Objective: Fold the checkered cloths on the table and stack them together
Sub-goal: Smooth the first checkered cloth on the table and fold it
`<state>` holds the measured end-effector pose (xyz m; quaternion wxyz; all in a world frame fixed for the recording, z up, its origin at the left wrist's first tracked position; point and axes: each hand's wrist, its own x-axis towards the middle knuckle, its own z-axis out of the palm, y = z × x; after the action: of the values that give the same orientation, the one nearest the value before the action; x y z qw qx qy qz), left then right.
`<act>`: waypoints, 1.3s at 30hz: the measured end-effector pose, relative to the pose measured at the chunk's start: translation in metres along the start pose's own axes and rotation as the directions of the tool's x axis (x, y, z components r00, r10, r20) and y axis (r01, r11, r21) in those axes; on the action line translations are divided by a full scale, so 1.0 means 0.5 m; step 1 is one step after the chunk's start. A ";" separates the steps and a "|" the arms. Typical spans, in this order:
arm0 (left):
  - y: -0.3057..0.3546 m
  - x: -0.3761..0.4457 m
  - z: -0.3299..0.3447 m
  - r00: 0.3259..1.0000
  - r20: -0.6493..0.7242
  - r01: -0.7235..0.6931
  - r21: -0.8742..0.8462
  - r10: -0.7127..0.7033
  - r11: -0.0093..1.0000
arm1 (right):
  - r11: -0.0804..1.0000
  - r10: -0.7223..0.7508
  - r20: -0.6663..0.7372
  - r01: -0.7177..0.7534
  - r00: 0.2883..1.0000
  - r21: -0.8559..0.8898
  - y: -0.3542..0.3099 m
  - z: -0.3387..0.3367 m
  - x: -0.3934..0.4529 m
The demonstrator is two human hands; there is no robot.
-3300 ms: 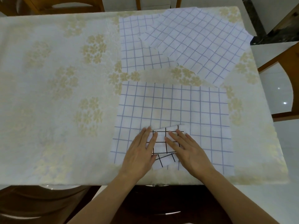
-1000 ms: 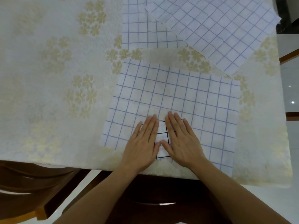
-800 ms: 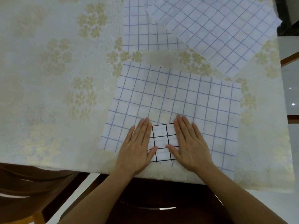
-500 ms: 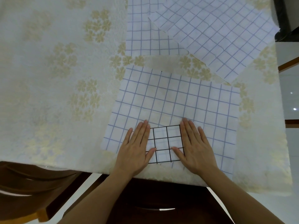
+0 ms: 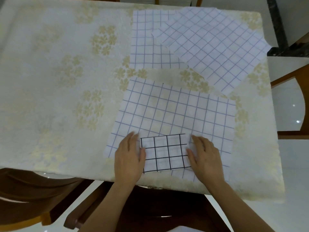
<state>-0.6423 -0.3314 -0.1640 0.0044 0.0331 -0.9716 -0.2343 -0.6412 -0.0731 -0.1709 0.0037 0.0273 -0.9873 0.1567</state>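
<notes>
A small folded white cloth with black checks [image 5: 164, 152] lies near the table's front edge, on top of a large flat cloth with blue checks [image 5: 175, 113]. My left hand [image 5: 128, 158] lies flat at its left edge and my right hand [image 5: 204, 157] flat at its right edge, fingers straight and blurred. Two more blue-checked cloths lie spread at the far side: one square to the table [image 5: 147, 42], and one turned at an angle [image 5: 212, 46] overlapping it.
The table carries a cream tablecloth with gold flowers [image 5: 66, 77]. Wooden chairs stand at the near side [image 5: 33, 190] and at the right [image 5: 294, 77]. A white tiled floor shows to the right.
My hands slid apart from the middle of the black-checked cloth to its left and right edges, smoothing it flat into a neat rectangle. The view tilted up, showing more of the far table.
</notes>
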 end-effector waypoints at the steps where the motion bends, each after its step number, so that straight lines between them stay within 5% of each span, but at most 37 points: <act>1: 0.000 -0.004 -0.003 0.996 -0.056 0.072 -0.034 -0.073 0.997 | 0.999 0.036 -0.036 -0.035 0.999 0.003 0.001 -0.001 -0.003; 9: 0.024 -0.039 0.000 0.923 0.050 0.384 -0.155 -0.381 0.910 | 0.919 0.316 0.021 -0.311 0.949 0.241 -0.044 0.008 -0.006; 17: 0.052 -0.034 0.004 0.861 0.114 0.508 -0.133 -0.496 0.851 | 0.778 0.553 0.226 -0.594 0.802 0.203 -0.085 0.004 0.020; 24: 0.063 -0.018 0.009 0.787 0.187 0.611 -0.110 -0.588 0.784 | 0.703 0.601 0.281 -0.662 0.749 0.260 -0.093 0.019 0.024; 31: 0.070 -0.011 -0.012 0.857 0.182 0.512 -0.197 -0.482 0.836 | 0.686 0.612 0.282 -0.674 0.738 0.275 -0.111 0.007 0.027; 39: 0.073 0.007 -0.067 0.766 0.343 0.635 -0.536 -0.543 0.556 | 0.540 0.612 0.300 -0.664 0.732 0.517 -0.099 -0.055 0.041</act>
<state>-0.6472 -0.3144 -0.1176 -0.1305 0.3369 -0.7661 -0.5316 -0.6590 -0.1125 -0.1289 -0.1035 -0.3277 -0.8266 0.4458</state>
